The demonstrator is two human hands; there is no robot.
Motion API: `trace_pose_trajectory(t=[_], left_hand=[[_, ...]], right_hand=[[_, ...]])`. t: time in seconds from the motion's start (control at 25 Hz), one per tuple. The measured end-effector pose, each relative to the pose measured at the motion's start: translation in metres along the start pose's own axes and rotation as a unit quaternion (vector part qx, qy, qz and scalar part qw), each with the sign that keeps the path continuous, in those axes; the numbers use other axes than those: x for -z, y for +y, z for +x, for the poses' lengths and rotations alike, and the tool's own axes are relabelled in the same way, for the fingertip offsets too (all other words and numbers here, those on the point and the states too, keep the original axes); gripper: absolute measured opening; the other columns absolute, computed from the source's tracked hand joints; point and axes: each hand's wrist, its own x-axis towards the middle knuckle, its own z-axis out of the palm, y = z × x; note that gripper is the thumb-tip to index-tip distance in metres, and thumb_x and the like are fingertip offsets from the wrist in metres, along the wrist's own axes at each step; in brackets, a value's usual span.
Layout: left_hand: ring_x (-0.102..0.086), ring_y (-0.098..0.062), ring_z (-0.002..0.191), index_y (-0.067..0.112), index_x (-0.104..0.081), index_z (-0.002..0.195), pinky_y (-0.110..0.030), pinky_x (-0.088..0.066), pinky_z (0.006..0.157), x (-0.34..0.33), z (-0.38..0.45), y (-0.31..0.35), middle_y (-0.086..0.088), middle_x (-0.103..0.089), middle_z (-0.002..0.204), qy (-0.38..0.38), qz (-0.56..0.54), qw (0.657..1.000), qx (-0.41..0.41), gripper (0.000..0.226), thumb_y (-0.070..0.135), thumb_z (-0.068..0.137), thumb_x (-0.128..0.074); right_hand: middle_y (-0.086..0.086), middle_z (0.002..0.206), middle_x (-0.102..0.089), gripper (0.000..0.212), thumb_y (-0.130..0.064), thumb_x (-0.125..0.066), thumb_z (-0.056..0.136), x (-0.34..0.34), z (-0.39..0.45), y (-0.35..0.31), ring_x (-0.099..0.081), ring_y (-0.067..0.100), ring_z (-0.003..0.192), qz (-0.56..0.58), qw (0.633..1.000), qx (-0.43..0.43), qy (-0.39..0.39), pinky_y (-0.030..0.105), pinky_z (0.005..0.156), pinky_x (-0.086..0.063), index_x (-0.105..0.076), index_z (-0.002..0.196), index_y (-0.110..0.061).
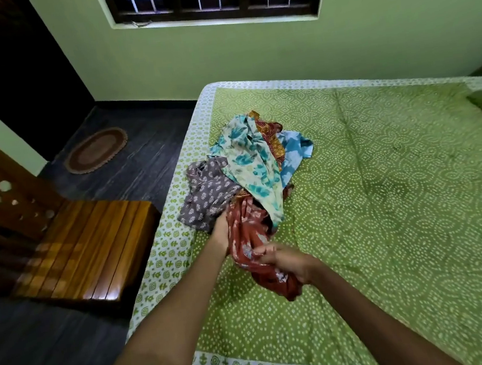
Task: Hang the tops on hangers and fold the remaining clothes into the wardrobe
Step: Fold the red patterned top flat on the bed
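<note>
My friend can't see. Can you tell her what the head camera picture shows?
Two hands pull a red cloth from a pile of clothes on a green bed; the right hand grips it, the left hand reaches beside it. A wooden chair stands nearby.

Both forearms are bare up to the bottom edge of the view, and no sleeve shows on them. The left hand (220, 229) and the right hand (285, 263) are bare also, with no glove on them.
</note>
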Motion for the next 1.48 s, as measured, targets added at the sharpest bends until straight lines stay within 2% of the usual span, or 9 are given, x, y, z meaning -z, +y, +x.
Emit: trace_pose_trajectory(t=[0.2, 0.44, 0.64, 0.8, 1.0, 1.08, 1.24, 1.36, 1.48], left_hand=[[-0.066, -0.027, 0.074, 0.005, -0.063, 0.095, -0.039, -0.052, 0.077, 0.004, -0.011, -0.037, -0.014, -0.071, 0.078, -0.022, 0.062, 0.997, 0.039, 0.033, 0.031, 0.097, -0.043], [-0.062, -0.026, 0.073, -0.001, -0.064, 0.102, -0.035, -0.051, 0.080, 0.028, -0.043, -0.050, -0.014, -0.068, 0.085, -0.138, 0.106, 0.980, 0.094, 0.037, 0.024, 0.074, -0.064], [-0.062, -0.014, 0.054, 0.007, -0.066, 0.060, -0.021, -0.051, 0.056, 0.071, -0.071, -0.043, -0.007, -0.065, 0.064, -0.137, 0.140, 0.972, 0.129, 0.035, 0.003, 0.086, -0.043], [-0.045, -0.034, 0.126, -0.003, -0.046, 0.134, -0.045, -0.031, 0.111, 0.076, -0.074, -0.043, -0.033, -0.043, 0.129, -0.071, -0.002, 0.995, 0.063, 0.064, 0.046, 0.093, -0.046], [-0.060, -0.032, 0.100, 0.003, -0.064, 0.110, -0.043, -0.047, 0.091, 0.043, -0.064, -0.038, -0.021, -0.065, 0.108, -0.016, -0.079, 0.997, 0.011, 0.047, 0.042, 0.096, -0.041], [-0.064, -0.030, 0.089, 0.003, -0.063, 0.099, -0.044, -0.050, 0.084, 0.037, -0.060, -0.029, -0.019, -0.068, 0.090, 0.019, -0.051, 0.998, 0.000, 0.039, 0.036, 0.097, -0.042], [-0.068, -0.027, 0.069, 0.007, -0.058, 0.086, -0.043, -0.055, 0.071, 0.045, -0.056, 0.002, -0.012, -0.067, 0.072, 0.062, 0.010, 0.996, -0.056, 0.036, 0.040, 0.096, -0.046], [-0.069, -0.024, 0.063, 0.008, -0.064, 0.086, -0.038, -0.053, 0.065, 0.053, -0.054, 0.023, -0.008, -0.071, 0.069, 0.051, 0.004, 0.993, -0.103, 0.034, 0.038, 0.096, -0.049], [-0.066, -0.027, 0.098, 0.009, -0.065, 0.104, -0.045, -0.049, 0.091, 0.055, -0.047, 0.034, -0.013, -0.069, 0.107, 0.000, 0.098, 0.990, -0.103, 0.046, 0.049, 0.081, -0.066]], right_hand=[[0.002, 0.081, -0.064, 0.026, -0.018, -0.061, 0.067, 0.038, 0.002, 0.017, -0.055, 0.015, 0.074, -0.083, 0.993, -0.013, 0.077, 0.028, 0.068, -0.040, -0.066, 0.088, -0.004], [0.010, 0.080, -0.061, 0.037, -0.041, -0.044, 0.094, 0.033, 0.040, 0.011, -0.058, 0.022, 0.073, 0.449, 0.880, -0.071, 0.135, 0.035, 0.088, -0.049, -0.060, 0.084, -0.009], [0.018, 0.068, -0.069, 0.028, -0.012, -0.037, 0.098, 0.003, 0.044, -0.005, -0.067, 0.029, 0.067, 0.404, 0.906, -0.049, 0.117, 0.044, 0.080, -0.051, -0.059, 0.094, 0.005], [0.018, 0.083, -0.072, 0.023, -0.013, -0.055, 0.085, -0.014, 0.027, -0.019, -0.071, 0.028, 0.071, 0.381, 0.924, -0.025, 0.004, 0.039, 0.066, -0.059, -0.068, 0.095, 0.003], [0.014, 0.089, -0.070, 0.061, -0.023, -0.088, 0.044, -0.010, -0.005, -0.029, -0.067, 0.027, 0.077, 0.295, 0.952, 0.032, -0.077, 0.034, 0.072, -0.054, -0.069, 0.097, -0.002], [0.015, 0.099, -0.069, 0.038, -0.030, -0.068, 0.077, 0.010, -0.011, -0.030, -0.066, 0.027, 0.089, 0.308, 0.948, 0.074, -0.039, 0.036, 0.076, -0.053, -0.067, 0.103, -0.002], [0.002, 0.073, -0.072, 0.020, -0.020, -0.046, 0.097, 0.074, -0.008, -0.004, -0.065, 0.018, 0.074, 0.397, 0.858, 0.127, 0.299, 0.026, 0.060, -0.051, -0.059, 0.085, -0.009], [0.014, 0.075, -0.068, 0.021, -0.011, -0.053, 0.090, 0.105, -0.006, 0.023, -0.056, 0.015, 0.055, 0.157, 0.890, 0.002, 0.428, 0.029, 0.057, -0.045, -0.053, 0.069, -0.012], [0.012, 0.079, -0.056, 0.020, -0.020, -0.057, 0.090, 0.083, -0.012, 0.018, -0.050, 0.018, 0.057, -0.265, 0.917, -0.158, 0.253, 0.022, 0.049, -0.038, -0.054, 0.074, -0.009]])
